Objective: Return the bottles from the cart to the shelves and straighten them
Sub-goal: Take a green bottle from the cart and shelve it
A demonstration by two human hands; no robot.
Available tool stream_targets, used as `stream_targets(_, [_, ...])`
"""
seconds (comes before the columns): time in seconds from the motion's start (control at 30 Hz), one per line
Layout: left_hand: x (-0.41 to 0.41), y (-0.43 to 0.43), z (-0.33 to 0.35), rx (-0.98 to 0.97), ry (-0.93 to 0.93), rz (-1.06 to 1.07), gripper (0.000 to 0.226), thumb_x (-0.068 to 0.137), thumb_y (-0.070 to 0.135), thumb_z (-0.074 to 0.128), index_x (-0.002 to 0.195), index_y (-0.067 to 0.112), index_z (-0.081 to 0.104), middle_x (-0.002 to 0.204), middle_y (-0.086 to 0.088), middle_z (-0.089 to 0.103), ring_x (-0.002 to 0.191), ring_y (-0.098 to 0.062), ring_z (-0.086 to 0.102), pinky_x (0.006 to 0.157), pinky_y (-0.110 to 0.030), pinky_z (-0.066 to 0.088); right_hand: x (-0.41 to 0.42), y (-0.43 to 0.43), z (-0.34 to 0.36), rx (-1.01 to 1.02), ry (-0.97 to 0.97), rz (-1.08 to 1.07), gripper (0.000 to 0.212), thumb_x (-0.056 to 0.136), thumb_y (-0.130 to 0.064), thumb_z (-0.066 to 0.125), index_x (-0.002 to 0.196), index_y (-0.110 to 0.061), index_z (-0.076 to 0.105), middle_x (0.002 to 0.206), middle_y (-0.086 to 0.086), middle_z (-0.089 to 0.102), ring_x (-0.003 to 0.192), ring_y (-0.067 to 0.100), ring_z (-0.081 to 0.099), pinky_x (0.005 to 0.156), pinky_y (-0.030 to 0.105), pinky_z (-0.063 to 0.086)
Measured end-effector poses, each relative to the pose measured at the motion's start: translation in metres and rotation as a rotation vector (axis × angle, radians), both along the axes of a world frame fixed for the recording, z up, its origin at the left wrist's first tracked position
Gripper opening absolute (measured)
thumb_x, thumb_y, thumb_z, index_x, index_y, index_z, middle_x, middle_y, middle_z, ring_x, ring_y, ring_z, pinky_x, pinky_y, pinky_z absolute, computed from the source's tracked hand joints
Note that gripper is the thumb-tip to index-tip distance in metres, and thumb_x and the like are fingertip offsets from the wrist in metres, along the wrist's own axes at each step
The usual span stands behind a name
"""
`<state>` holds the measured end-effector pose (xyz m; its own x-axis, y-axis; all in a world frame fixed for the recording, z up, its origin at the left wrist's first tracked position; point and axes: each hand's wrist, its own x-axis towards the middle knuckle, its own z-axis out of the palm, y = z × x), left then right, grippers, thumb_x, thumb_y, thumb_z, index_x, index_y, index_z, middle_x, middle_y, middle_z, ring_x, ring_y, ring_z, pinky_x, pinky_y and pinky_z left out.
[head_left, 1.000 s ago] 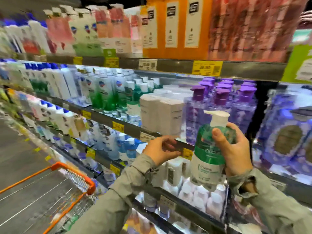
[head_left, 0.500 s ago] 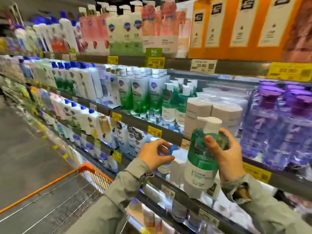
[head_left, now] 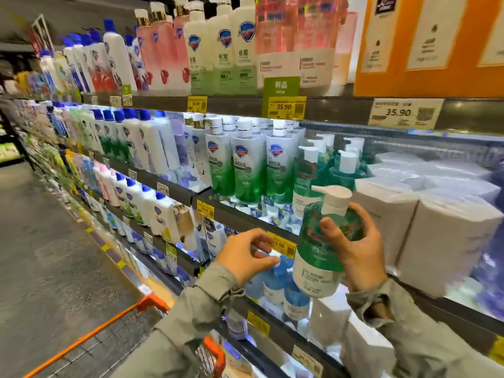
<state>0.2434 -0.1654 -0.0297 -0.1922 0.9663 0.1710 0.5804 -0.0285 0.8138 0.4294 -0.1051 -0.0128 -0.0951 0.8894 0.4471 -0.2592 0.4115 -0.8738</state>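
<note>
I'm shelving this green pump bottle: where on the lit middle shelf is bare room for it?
Likely the front slot between the forward green pump bottle and the white wrapped packs, before the set-back pump bottle; the held green bottle partly hides it. Leftward, tall green-white bottles stand tightly packed.

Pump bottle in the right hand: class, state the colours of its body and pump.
Pump bottle: translucent green body, white lower label; pump head white. Head view.

Pump bottle before the shelves, cart below to its left
</note>
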Motion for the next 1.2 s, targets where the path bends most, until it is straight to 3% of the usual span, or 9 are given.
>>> stream_targets(0.1, [-0.019,0.02,0.002,-0.018,0.025,0.01,0.025,0.077,0.016,0.077,0.097,0.018,0.063,0.086,0.0,0.062,0.068,-0.012,0.056,0.073,-0.024,0.055,-0.022,0.019,0.003,0.016,-0.009,0.016,0.072,0.036,-0.078,0.076,0.095,-0.039,0.063,0.098,-0.007,0.069,0.09,0.01,0.066,0.079,0.028,0.054])
stream_targets(0.3, [-0.046,0.062,0.01,-0.051,0.002,-0.011,0.027,0.077,0.012,0.077,0.1,0.014,0.063,0.084,0.002,0.062,0.066,-0.007,0.058,0.067,-0.022,0.056,-0.051,0.054,0.017,0.099,-0.07,-0.028,0.075,0.044,-0.08,0.071,0.102,-0.035,0.058,0.104,-0.005,0.067,0.092,0.009,0.064,0.079,0.024,0.052])
stream_targets(0.4, [-0.056,0.081,0.013,-0.04,0.001,-0.009,0.026,0.076,0.014,0.078,0.097,0.019,0.062,0.086,0.0,0.063,0.067,-0.006,0.057,0.068,-0.016,0.054,-0.06,0.073,0.017,0.116,-0.105,-0.098,0.072,0.046,-0.082,0.068,0.102,-0.038,0.056,0.108,-0.009,0.064,0.101,0.018,0.062,0.087,0.035,0.051])
stream_targets(0.47, [-0.059,0.091,0.012,-0.025,-0.009,-0.014,0.026,0.076,0.013,0.078,0.094,0.022,0.061,0.084,0.0,0.062,0.067,-0.01,0.057,0.074,-0.023,0.055,-0.062,0.081,0.017,0.144,-0.138,-0.13,0.07,0.049,-0.083,0.066,0.103,-0.039,0.054,0.109,-0.014,0.062,0.105,0.017,0.059,0.092,0.04,0.049])
stream_targets(0.6, [-0.072,0.113,0.004,0.001,-0.017,-0.041,0.027,0.074,0.015,0.08,0.088,0.03,0.062,0.083,0.004,0.062,0.065,-0.01,0.059,0.078,-0.03,0.057,-0.067,0.098,0.008,0.165,-0.166,-0.165,0.07,0.05,-0.082,0.066,0.104,-0.04,0.054,0.103,-0.032,0.06,0.101,-0.006,0.056,0.091,0.021,0.047])
stream_targets(0.77, [-0.078,0.133,-0.002,0.013,-0.008,-0.081,0.025,0.075,0.015,0.079,0.089,0.027,0.061,0.079,0.009,0.06,0.064,-0.007,0.056,0.078,-0.031,0.056,-0.064,0.108,-0.005,0.194,-0.195,-0.202,0.067,0.053,-0.08,0.066,0.105,-0.04,0.052,0.103,-0.036,0.059,0.098,-0.016,0.053,0.082,0.002,0.039])
stream_targets(0.9, [-0.075,0.149,-0.001,0.011,-0.002,-0.158,0.026,0.075,0.015,0.079,0.092,0.024,0.061,0.082,0.007,0.06,0.065,-0.008,0.056,0.065,-0.015,0.05,-0.061,0.115,-0.012,0.155,-0.164,-0.265,0.07,0.05,-0.081,0.067,0.105,-0.04,0.053,0.101,-0.034,0.06,0.096,-0.012,0.056,0.08,0.007,0.044])
stream_targets(1.07, [-0.067,0.167,-0.003,0.004,0.011,-0.221,0.024,0.076,0.018,0.079,0.09,0.027,0.062,0.089,-0.001,0.064,0.072,-0.014,0.06,0.073,-0.023,0.054,-0.061,0.116,-0.012,0.163,-0.276,-0.34,0.063,0.056,-0.082,0.063,0.106,-0.044,0.052,0.108,-0.02,0.06,0.103,0.003,0.058,0.085,0.024,0.048])
stream_targets(1.2, [-0.066,0.174,-0.003,0.021,0.031,-0.268,0.023,0.076,0.017,0.078,0.091,0.025,0.062,0.083,0.008,0.062,0.07,-0.01,0.059,0.07,-0.017,0.052,-0.063,0.113,-0.011,0.191,-0.308,-0.43,0.061,0.06,-0.076,0.065,0.108,-0.042,0.05,0.112,-0.009,0.058,0.107,0.009,0.056,0.089,0.028,0.046])
